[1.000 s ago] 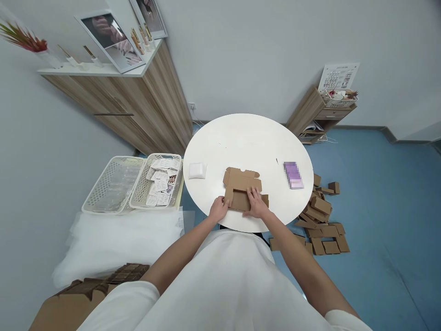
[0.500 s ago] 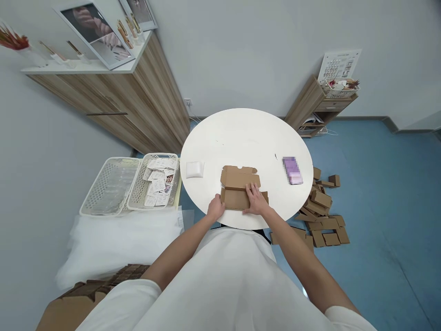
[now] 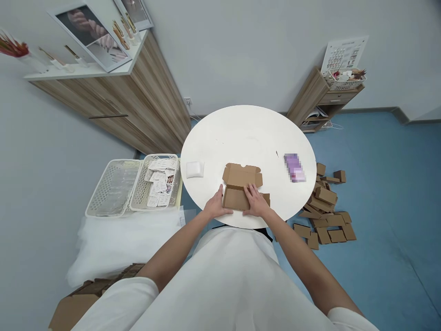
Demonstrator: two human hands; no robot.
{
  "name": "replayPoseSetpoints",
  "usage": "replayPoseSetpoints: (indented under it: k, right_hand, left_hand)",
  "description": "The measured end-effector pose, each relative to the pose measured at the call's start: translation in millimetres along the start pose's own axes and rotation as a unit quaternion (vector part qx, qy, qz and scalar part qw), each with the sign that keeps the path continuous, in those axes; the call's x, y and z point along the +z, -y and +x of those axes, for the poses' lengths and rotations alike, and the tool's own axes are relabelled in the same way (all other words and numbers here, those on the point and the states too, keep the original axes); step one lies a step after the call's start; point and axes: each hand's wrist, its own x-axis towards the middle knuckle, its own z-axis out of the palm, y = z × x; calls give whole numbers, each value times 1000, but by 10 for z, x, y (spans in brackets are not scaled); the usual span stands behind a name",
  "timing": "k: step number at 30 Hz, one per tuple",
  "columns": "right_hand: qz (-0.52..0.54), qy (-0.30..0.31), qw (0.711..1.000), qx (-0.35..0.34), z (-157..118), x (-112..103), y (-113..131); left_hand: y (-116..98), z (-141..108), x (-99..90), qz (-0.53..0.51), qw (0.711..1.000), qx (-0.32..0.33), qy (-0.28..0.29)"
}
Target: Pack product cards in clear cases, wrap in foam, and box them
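Observation:
A brown cardboard box (image 3: 236,198) lies near the front edge of the round white table (image 3: 241,138). Its lid, with notch and side flaps, is folded back away from me. At the box's left end is my left hand (image 3: 216,205), thumb and fingers apart along the corner. My right hand (image 3: 255,201) rests with spread fingers over the right part of the tray, beside a flap sticking out to the right. Neither hand is closed around the cardboard. Part of the box's right end is hidden under my right hand.
On the table lie a white packet (image 3: 195,169) to the left and a pixelated purple item (image 3: 294,167) to the right. White baskets (image 3: 132,195) stand left of the table. Several folded cardboard boxes (image 3: 326,195) lie on the floor at right.
My left hand has loosened from a closed grip at the box's left corner, and its fingers are now spread. My right hand stays on the box's right part.

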Motion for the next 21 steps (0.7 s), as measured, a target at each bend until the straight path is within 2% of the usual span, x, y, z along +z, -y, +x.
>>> replayPoseSetpoints:
  k: [3, 8, 10, 12, 13, 15, 17, 19, 21]
  right_hand:
    - [3, -6, 1000, -13, 1, 23, -8]
    - [21, -13, 999, -33, -28, 0, 9]
    - [43, -40, 998, -22, -100, -41, -12]
    - [89, -106, 990, 32, -219, -77, -72]
    - [127, -147, 978, 79, -290, -87, -116]
    - [240, -205, 929, 192, -430, -86, -216]
    - [378, -201, 861, 276, -535, -66, -301]
    - [482, -175, 803, 305, -578, -46, -342]
    - [539, -156, 770, 303, -563, -46, -328]
  left_hand:
    - [-15, 76, -93, 47, 997, 47, 36]
    - [-44, 235, -172, 87, 990, 57, 90]
    - [-33, 256, -173, 83, 990, 61, 93]
    - [-16, 258, -162, 76, 991, 62, 95]
    - [-9, 256, -153, 71, 991, 61, 97]
    - [2, 253, -130, 59, 992, 59, 98]
    - [9, 254, -100, 43, 993, 62, 94]
    - [14, 254, -67, 25, 994, 63, 85]
    - [21, 252, -36, 12, 995, 61, 80]
